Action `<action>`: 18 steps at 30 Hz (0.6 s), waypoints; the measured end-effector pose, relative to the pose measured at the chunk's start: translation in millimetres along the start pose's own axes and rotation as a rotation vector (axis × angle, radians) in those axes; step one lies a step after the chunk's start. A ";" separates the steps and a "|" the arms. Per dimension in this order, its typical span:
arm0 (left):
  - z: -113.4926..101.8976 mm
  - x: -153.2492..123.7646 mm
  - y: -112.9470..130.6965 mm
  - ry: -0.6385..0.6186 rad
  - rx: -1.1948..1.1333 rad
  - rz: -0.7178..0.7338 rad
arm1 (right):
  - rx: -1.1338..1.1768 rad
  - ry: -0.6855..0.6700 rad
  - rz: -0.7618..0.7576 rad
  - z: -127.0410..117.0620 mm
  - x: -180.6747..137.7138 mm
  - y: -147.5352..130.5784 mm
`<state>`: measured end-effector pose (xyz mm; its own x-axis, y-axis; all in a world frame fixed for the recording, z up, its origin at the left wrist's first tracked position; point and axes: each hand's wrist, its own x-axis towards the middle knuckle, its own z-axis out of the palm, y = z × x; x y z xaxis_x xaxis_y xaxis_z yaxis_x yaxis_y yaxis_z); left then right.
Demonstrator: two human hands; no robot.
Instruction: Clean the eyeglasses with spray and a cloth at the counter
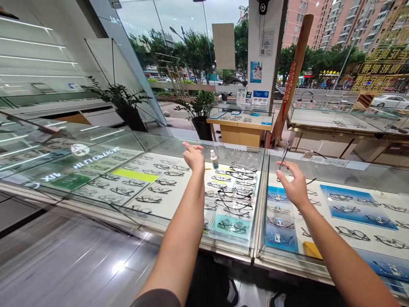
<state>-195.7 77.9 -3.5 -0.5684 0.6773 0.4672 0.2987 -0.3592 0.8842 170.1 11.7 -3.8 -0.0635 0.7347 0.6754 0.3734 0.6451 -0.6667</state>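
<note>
My left hand (193,156) hovers over the glass counter (166,147), its fingers stretched out and holding nothing. Just to its right, a small white dropper bottle (214,159) stands on the glass. My right hand (295,184) is raised over the neighbouring glass case (367,170) and pinches a pair of thin black-framed glasses (285,157) by one temple. The rest of that frame stretches away to the right above the case. Several more black frames (238,194) lie between my hands, on or under the glass.
Rows of glasses on white, yellow and blue cards fill both cases. Two potted plants (123,102) (200,111) stand on the floor behind the counter. Farther back are more display cases (241,121), a white pillar (263,47) and a leaning wooden pole (292,79). Shop windows face a street.
</note>
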 end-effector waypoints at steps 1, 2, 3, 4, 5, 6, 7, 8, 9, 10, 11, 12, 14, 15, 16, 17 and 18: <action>1.3 -1.8 -0.2 0.085 0.062 -0.044 | 0.002 0.001 0.002 0.0 0.2 0.2; 3.5 -4.0 0.6 0.173 0.143 -0.097 | 0.004 0.001 0.002 0.0 0.5 0.5; 6.3 -6.4 1.7 0.238 0.239 -0.154 | 0.006 0.000 0.001 0.0 0.8 0.9; 9.5 -8.9 3.0 0.250 0.337 -0.203 | 0.008 0.000 -0.001 0.1 1.1 1.4; 12.9 -11.5 3.9 0.219 0.428 -0.248 | 0.009 0.000 -0.004 0.2 1.4 1.8; 16.3 -14.0 4.1 0.160 0.507 -0.291 | 0.010 0.001 -0.007 0.3 1.7 2.2; 19.6 -16.5 3.4 0.088 0.567 -0.335 | 0.011 0.004 -0.007 0.4 2.0 2.5; 22.6 -18.9 1.8 0.018 0.599 -0.374 | 0.011 0.008 -0.006 0.6 2.2 2.7; 25.2 -21.2 -0.6 -0.037 0.614 -0.409 | 0.011 0.010 -0.003 0.8 2.4 2.6; 27.4 -23.3 -3.5 -0.073 0.620 -0.436 | 0.011 0.011 0.001 1.0 2.5 2.4; 29.2 -25.2 -6.6 -0.091 0.619 -0.456 | 0.011 0.010 0.004 1.2 2.5 2.1; 30.4 -26.8 -9.5 -0.095 0.612 -0.466 | 0.013 0.007 0.004 1.4 2.5 1.7; 31.4 -28.5 -13.3 -0.086 0.579 -0.454 | 0.017 0.001 -0.001 1.7 2.5 1.1; 31.3 -28.5 -13.8 -0.080 0.554 -0.438 | 0.020 0.001 -0.005 1.8 2.6 1.0; 30.9 -27.8 -13.3 -0.072 0.523 -0.417 | 0.024 0.002 -0.009 1.7 2.8 1.0; 30.6 -26.7 -11.6 -0.064 0.484 -0.390 | 0.030 0.005 -0.010 1.5 3.0 1.1; 30.5 -25.1 -8.8 -0.058 0.437 -0.361 | 0.038 0.010 -0.008 1.2 3.3 1.1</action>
<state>-160.6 83.7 -23.0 -0.6541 0.7462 0.1235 0.3899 0.1927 0.9005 169.2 15.1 -2.7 -0.0566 0.7275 0.6838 0.3375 0.6585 -0.6727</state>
